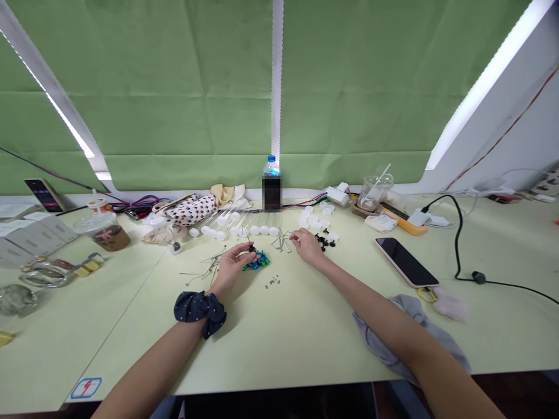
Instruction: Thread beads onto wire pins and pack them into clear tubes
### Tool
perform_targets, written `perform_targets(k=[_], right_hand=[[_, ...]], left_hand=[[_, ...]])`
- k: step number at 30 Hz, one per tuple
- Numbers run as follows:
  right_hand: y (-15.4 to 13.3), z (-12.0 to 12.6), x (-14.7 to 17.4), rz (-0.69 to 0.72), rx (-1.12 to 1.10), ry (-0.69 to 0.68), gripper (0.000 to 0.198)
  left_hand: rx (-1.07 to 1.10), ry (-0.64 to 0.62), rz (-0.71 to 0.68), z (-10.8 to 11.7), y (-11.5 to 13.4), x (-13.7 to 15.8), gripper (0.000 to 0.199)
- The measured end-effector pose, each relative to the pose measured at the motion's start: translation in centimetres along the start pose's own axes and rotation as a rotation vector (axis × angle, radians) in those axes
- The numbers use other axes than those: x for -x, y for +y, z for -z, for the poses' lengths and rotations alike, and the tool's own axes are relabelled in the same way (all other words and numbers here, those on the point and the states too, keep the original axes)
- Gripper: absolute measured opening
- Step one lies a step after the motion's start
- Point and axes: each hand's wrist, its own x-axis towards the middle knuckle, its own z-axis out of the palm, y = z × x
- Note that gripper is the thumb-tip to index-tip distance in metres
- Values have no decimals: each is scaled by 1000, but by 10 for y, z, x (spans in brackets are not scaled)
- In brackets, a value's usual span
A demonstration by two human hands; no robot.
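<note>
My left hand [233, 263] is closed in a pinch around a thin metal rod [248, 235] with a small dark piece [251, 248] at its lower end. Just beside those fingers lies a pile of small blue and green metallic parts [258, 261]. Long thin rods [205, 267] are scattered to the left of this hand. My right hand [305, 244] has its fingertips together at the edge of some short metal pins [282, 241]; what they grip, if anything, is too small to make out. Black flanged parts [324, 241] lie just beyond that hand. Tiny grey pieces [273, 281] rest between my forearms.
White round caps [312, 218] and clear tubes with white ends [227, 224] lie farther back. A bottle [271, 169] stands by the green blind. A phone [407, 262] and grey cloth [410, 331] are at right, a drink cup [109, 230] at left.
</note>
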Motion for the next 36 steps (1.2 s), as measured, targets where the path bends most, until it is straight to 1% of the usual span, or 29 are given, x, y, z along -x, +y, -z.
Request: perform_targets(k=[4,7,9,12,17,19,22,25,29,32,34,36], right_hand=[[10,-5,-3,-72,32,-81,7],[7,-11,-2,-141,68,-89,9],[4,-13,0,-175,116,-105,7],[2,-10,1,-191,160,-156,5],[1,-6,4,-178,219,-220,7],[-1,-7,5,-170,245,-242,11],[-6,-10,8,-164,274,-261,25],[-8,-11,10,-170,279,-274,31],[-10,-2,9,-179,228,-304,32],[-12,8,5,-134,152,-346,28],[-13,15,3,-66,39,-395,21],[-15,19,2,-25,-159,-480,15]], left_hand=[[-3,-7,12,0,1,0,49],[-8,-13,26,0,1,0,49],[-10,-13,18,0,1,0,48],[-12,-15,1,0,0,1,47],[-19,-14,11,-1,0,1,47],[-21,-10,7,-1,0,1,47],[-25,-9,8,-1,1,1,48],[-29,-11,12,-1,1,1,49],[-31,-12,5,0,0,0,49],[-30,-16,-3,1,-2,0,47],[-35,-19,-5,2,-4,-1,47],[-40,-24,-8,2,-5,-1,46]])
